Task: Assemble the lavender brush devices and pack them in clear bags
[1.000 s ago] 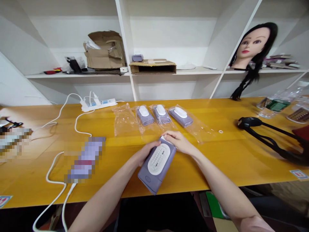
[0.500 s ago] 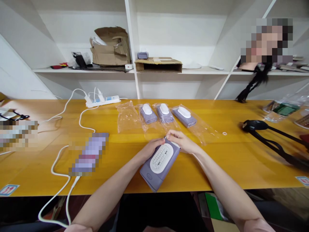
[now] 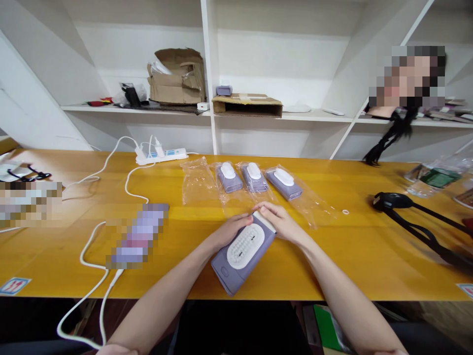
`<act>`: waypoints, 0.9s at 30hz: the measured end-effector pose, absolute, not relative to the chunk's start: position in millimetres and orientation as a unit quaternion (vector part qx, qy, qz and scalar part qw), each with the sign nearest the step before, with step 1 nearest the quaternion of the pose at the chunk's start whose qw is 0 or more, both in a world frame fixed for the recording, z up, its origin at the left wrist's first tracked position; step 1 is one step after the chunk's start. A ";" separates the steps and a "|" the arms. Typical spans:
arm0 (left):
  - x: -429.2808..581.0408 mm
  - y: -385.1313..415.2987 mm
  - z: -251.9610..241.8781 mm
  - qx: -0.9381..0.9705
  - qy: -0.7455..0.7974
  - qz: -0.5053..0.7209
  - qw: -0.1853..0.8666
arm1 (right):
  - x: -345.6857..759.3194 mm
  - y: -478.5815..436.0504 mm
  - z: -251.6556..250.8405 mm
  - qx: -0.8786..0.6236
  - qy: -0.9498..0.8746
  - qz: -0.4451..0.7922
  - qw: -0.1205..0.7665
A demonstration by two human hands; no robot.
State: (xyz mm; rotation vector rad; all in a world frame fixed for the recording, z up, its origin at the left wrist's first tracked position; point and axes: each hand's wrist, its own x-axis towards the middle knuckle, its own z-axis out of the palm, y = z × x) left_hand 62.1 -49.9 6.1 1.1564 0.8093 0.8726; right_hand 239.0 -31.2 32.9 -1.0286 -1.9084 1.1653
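Observation:
A purple folded pouch [image 3: 242, 276] with a white oval panel of small bumps [image 3: 240, 249] is tilted above the table's front part. Its far left edge is gripped by my left hand [image 3: 232, 230], thumb on top. My right hand [image 3: 277, 219] holds the far right corner, its thumb beside a pale strip at the top end. Behind my hands lie three similar purple pouches with white ovals, the left one [image 3: 231, 184], the middle one [image 3: 257, 184] and the right one [image 3: 290, 190], with clear plastic bags [image 3: 199, 182] around them.
On the left, a phone [image 3: 142, 234] has a white cable, and a power strip [image 3: 162, 156] sits behind it. Black straps [image 3: 410, 227] and a plastic-wrapped item [image 3: 436, 177] are at right. Shelves behind hold cardboard boxes [image 3: 177, 81]. Part of another person shows at upper right.
The view has shifted slightly, so the shelves appear lower. Both hands still hold the pouch; the right hand's fingers have moved a little at its top end.

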 end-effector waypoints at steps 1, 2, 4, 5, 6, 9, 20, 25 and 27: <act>62.7 -50.6 6.2 0.519 0.359 0.383 0.674 | 239.4 -31.1 34.3 -0.391 -0.742 0.444 0.316; 63.3 -51.5 6.3 0.525 0.360 0.377 0.672 | 239.7 -31.1 35.4 -0.389 -0.750 0.445 0.297; 64.8 -53.3 6.9 0.534 0.369 0.364 0.668 | 239.6 -31.7 36.4 -0.394 -0.756 0.448 0.270; 65.6 -54.2 7.3 0.535 0.375 0.361 0.666 | 239.3 -32.2 36.5 -0.398 -0.755 0.447 0.268; 66.3 -54.8 7.8 0.534 0.379 0.362 0.664 | 239.0 -32.9 36.4 -0.402 -0.751 0.447 0.273; 68.4 -56.0 9.6 0.523 0.389 0.375 0.659 | 238.2 -34.7 36.2 -0.402 -0.731 0.463 0.299; 65.9 -58.4 11.3 0.501 0.389 0.424 0.647 | 232.1 -34.7 31.9 -0.427 -0.591 0.506 0.462; 63.9 -53.4 10.4 0.474 0.349 0.418 0.692 | 232.5 -24.8 32.8 -0.481 -0.517 0.464 0.535; 61.7 -50.6 14.4 0.435 0.337 0.422 0.720 | 243.8 -17.4 35.6 -0.501 -0.543 0.429 0.521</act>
